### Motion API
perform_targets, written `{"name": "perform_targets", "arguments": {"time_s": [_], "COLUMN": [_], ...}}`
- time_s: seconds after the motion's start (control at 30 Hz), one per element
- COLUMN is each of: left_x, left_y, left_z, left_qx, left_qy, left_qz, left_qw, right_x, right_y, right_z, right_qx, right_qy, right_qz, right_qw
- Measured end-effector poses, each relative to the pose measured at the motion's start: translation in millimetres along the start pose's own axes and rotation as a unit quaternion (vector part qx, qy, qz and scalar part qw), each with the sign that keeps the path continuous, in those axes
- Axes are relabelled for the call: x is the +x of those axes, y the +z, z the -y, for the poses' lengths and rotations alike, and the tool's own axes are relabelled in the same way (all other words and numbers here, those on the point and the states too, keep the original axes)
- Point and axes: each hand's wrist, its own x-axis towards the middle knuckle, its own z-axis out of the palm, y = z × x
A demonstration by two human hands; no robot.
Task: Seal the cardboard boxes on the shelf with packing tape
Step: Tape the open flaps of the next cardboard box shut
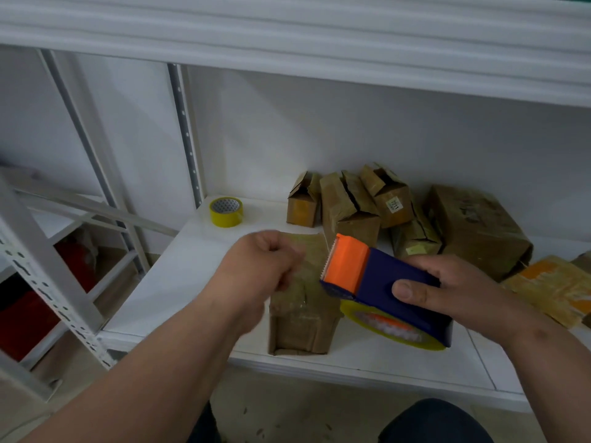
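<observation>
Right hand [454, 292] gripping blue-orange plastic tape dispenser [377, 276]; left hand [262, 260] curled, blurred, over taped cardboard box [300, 318], frame centre.

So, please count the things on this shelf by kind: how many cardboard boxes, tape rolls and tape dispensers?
Cardboard boxes: 6, front box, the rest at the back
Tape rolls: 2, loose roll, roll in dispenser
Tape dispensers: 1
Total: 9
</observation>
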Motion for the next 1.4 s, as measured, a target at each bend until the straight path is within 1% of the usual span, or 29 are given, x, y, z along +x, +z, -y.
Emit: {"name": "perform_targets", "arguments": {"time_s": [0.07,0.13,0.2,0.33,0.57,0.67,0.8,0.97,1.13,1.27,1.4], "left_x": [9.3,16.3,20.2,23.8,29.3,32.2,39.4,40.5,35.9,37.0,36.1], "left_y": [-18.6,-36.8,-45.4,-44.2,-39.8,-41.8,-53.8,-50.3,-45.2,-43.1,-30.8], "left_z": [-7.5,-9.8,-4.1,20.3,43.5,49.0,51.6,61.4,77.7,89.7,103.0], "left_qx": [-0.055,-0.057,-0.04,-0.019,-0.03,-0.025,-0.032,-0.035,-0.022,-0.018,-0.018], "left_qy": [-0.009,-0.008,-0.01,-0.043,-0.066,-0.071,-0.087,-0.126,-0.132,-0.152,-0.187], "left_qz": [-0.046,-0.076,-0.08,-0.081,-0.105,-0.112,-0.145,-0.125,-0.136,-0.149,-0.131], "left_qw": [0.997,0.995,0.996,0.996,0.992,0.991,0.985,0.984,0.982,0.977,0.973], "right_x": [1.5,1.1,3.0,16.4,38.7,45.0,48.1,53.4,67.0,79.4,87.6], "right_y": [-10.0,-19.2,-25.8,-38.2,-50.4,-50.2,-56.6,-56.0,-52.7,-47.2,-30.0], "right_z": [-4.7,-10.4,-13.5,-17.6,-22.3,-26.1,-36.8,-48.6,-52.3,-58.3,-64.5], "right_qx": [-0.019,-0.023,-0.025,-0.046,-0.075,-0.084,-0.105,-0.133,-0.162,-0.186,-0.182], "right_qy": [0.002,0.021,0.045,0.079,0.11,0.106,0.117,0.144,0.184,0.198,0.224], "right_qz": [-0.017,-0.019,-0.001,0.033,0.093,0.104,0.098,0.116,0.138,0.156,0.162], "right_qw": [1.0,0.999,0.999,0.995,0.987,0.985,0.983,0.974,0.96,0.95,0.943]}}
